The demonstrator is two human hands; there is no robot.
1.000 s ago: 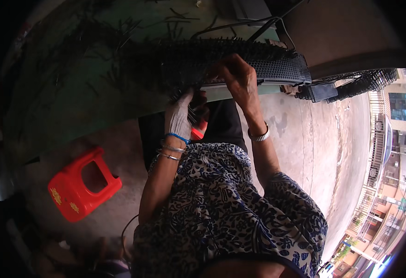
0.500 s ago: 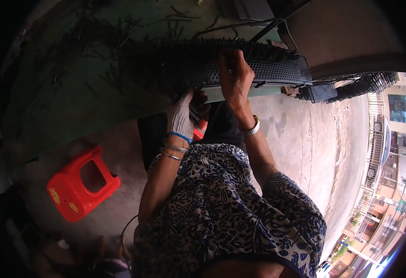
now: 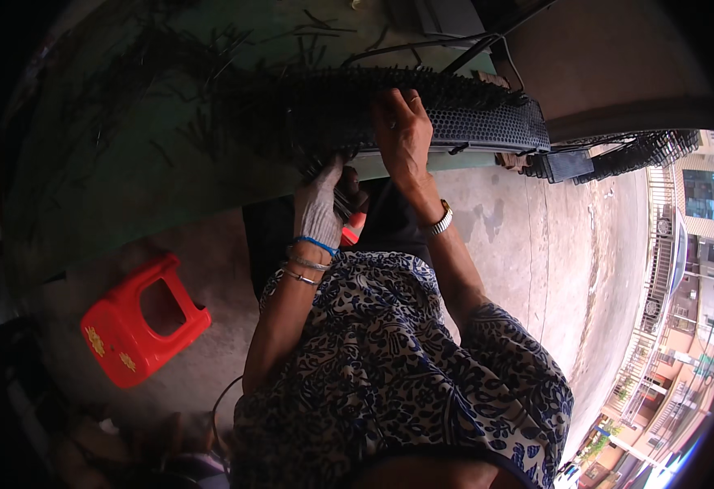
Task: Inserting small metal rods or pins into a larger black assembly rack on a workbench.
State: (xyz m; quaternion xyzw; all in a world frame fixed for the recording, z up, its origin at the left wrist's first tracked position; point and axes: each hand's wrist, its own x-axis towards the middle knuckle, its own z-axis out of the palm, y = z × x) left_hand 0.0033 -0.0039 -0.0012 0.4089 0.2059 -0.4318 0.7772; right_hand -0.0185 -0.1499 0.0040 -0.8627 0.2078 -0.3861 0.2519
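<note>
Fitting thin dark sticks (image 3: 342,202), apparently, to the perforated black panel (image 3: 487,126) at the near edge of the green table (image 3: 153,204); gloved left hand (image 3: 318,200) grasping a bunch, right hand (image 3: 406,143) curled over the panel, contents untellable, next move likely needing careful alignment.

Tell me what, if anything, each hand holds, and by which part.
The gloved left hand holds thin dark strips; which part it grips cannot be told. The right hand is at the black perforated panel; any hold there is hidden.
</note>
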